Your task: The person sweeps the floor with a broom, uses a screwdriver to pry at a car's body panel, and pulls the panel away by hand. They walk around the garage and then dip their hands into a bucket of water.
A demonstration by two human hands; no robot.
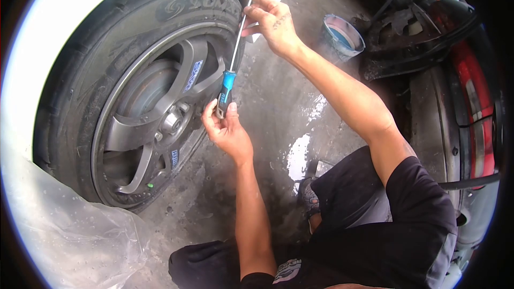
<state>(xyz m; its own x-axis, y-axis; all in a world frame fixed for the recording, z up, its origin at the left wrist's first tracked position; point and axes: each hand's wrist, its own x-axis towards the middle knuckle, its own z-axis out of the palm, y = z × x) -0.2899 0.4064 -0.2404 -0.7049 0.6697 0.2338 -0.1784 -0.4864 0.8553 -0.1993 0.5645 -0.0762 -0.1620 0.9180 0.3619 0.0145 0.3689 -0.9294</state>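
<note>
The screwdriver (229, 78) seemed light, stiff, best held by its handle (226, 91); left hand (230, 132) pinched that, right hand (274, 24) its rod (236, 48).

Bare hands: two, one left (230, 138), one right (277, 25). Long-shafted screwdriver with blue-and-black handle (229, 81): one. Black rubber tyre (126, 37): one. Dark grey spoked metal wheel (131, 134): one. Blue-and-white lettered stickers (193, 75) on spokes: two visible. Small bright green piece (150, 185), wheel's lower edge: one. Round pale-blue bucket (334, 47): one. Clear plastic sheet (101, 230): one.
</note>
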